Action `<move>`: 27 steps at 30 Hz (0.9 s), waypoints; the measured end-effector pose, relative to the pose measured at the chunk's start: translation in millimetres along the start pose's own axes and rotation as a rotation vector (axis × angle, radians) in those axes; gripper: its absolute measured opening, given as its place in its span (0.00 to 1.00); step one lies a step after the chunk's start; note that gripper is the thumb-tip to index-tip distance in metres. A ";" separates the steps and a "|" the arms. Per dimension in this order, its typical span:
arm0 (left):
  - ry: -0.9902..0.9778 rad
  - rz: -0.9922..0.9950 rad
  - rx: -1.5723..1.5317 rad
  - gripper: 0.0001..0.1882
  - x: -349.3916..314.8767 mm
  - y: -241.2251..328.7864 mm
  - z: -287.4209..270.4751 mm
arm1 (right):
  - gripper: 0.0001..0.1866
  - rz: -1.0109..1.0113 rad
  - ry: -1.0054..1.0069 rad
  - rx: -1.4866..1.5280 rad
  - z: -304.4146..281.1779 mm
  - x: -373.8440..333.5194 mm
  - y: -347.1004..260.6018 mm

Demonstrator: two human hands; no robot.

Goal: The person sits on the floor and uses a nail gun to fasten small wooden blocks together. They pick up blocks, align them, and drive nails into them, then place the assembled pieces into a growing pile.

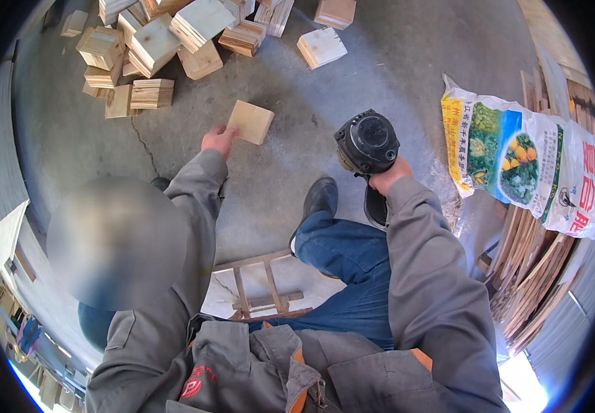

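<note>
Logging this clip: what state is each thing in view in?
Left hand: gripping a flat wooden block, held above the floor.
Right hand: closed on a black nail gun.
Block pile: loose, jumbled on the concrete.
Printed sack: lying over stacked slats.

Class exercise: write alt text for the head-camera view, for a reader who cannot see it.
Seen from above, a seated person's left hand holds a square pale wooden block over a grey concrete floor, while the right hand grips a black nail gun. A pile of similar wooden blocks lies ahead, a printed sack to the right.
</note>
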State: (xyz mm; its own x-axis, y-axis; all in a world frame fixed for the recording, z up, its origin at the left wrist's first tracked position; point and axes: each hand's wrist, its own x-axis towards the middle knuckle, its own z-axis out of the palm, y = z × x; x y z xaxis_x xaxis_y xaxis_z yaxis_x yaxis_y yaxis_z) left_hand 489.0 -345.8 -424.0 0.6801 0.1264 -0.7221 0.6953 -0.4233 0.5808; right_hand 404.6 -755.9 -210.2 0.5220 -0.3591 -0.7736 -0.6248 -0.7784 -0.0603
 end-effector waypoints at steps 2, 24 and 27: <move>-0.003 0.009 0.048 0.37 -12.1 5.1 1.2 | 0.17 0.003 0.006 0.007 0.5 -1.0 6.3; -0.203 0.598 -0.026 0.27 -262.6 208.9 -236.0 | 0.06 -0.103 -0.078 -0.085 12.7 -4.0 -9.9; -0.224 0.747 -0.114 0.26 -325.2 201.8 -242.0 | 0.06 -0.034 -0.070 -0.089 13.7 0.9 9.5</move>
State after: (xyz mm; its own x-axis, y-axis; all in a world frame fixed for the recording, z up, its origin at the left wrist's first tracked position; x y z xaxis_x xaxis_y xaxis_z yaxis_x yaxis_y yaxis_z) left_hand 464.4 -255.3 19.0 0.9221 -0.3440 -0.1773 0.1007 -0.2291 0.9682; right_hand 391.2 -756.6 -220.1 0.4981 -0.2969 -0.8147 -0.5514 -0.8336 -0.0334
